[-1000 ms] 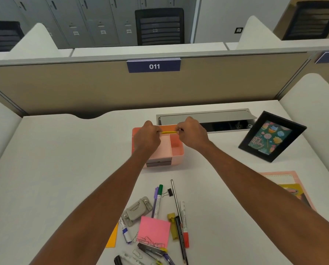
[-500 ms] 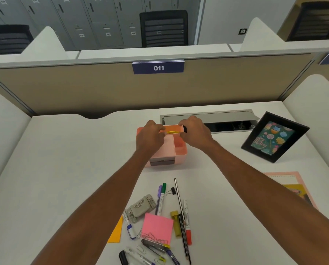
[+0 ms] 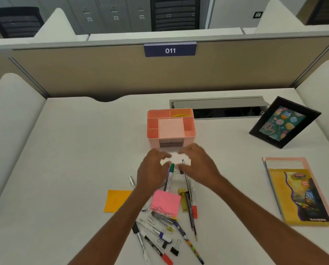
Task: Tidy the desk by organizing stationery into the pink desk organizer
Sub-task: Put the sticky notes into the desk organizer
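The pink desk organizer (image 3: 191,133) stands mid-desk with several compartments; a yellow item (image 3: 182,115) lies in its back right compartment. Just in front of it, my left hand (image 3: 152,169) and my right hand (image 3: 198,165) hover side by side above the desk, fingers spread, holding nothing. Under them lie a green-capped marker (image 3: 171,174) and a thin black pen (image 3: 187,188). Closer to me sits a pink sticky pad (image 3: 165,202) with paper clips, an orange sticky pad (image 3: 116,200), more markers (image 3: 156,247), a patterned pencil (image 3: 188,242) and a black binder clip (image 3: 175,250).
A black picture frame (image 3: 284,122) leans at the right back. Booklets (image 3: 297,192) lie at the right. An open grey cable tray (image 3: 217,108) sits behind the organizer. A beige partition (image 3: 121,73) marked 011 closes the back of the desk.
Both hands left the organizer's back compartment, leaving the yellow item inside, and came toward me to hover over the pens in front of the organizer. The camera tilted down.
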